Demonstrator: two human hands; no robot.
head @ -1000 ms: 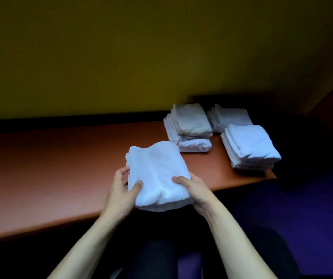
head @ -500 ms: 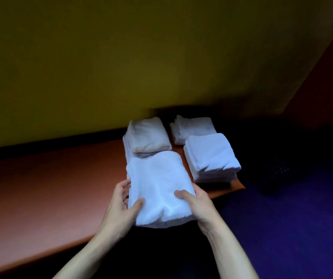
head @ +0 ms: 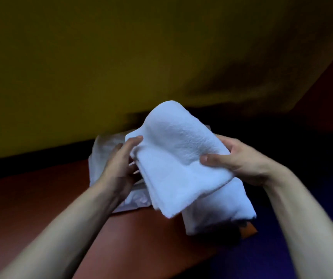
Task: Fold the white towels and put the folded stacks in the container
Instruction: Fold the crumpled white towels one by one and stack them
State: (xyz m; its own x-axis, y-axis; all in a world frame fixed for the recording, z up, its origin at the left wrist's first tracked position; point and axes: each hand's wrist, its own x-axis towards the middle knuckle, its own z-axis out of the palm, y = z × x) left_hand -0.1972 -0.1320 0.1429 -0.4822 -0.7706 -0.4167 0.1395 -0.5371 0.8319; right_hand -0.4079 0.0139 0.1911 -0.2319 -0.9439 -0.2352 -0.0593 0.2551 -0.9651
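Observation:
A folded white towel (head: 178, 156) hangs in the air over the right end of the table, tilted with its near corner drooping. My left hand (head: 121, 168) holds its left edge, thumb on top and fingers underneath. My right hand (head: 236, 160) grips its right edge, thumb pressed onto the top. Under it lie stacks of folded white towels: one stack (head: 105, 152) shows at the left behind my left hand, another stack (head: 222, 210) at the right near the table's corner. No container is visible.
The reddish-brown table (head: 41, 198) runs to the left, and its right corner (head: 249, 230) sits just past the right stack. A yellow wall (head: 101, 67) stands behind. Dark blue floor (head: 322, 208) lies to the right.
Both hands have carried the folded towel forward and to the right, up off the table's near edge, so that it now hovers over the stacks and hides most of them.

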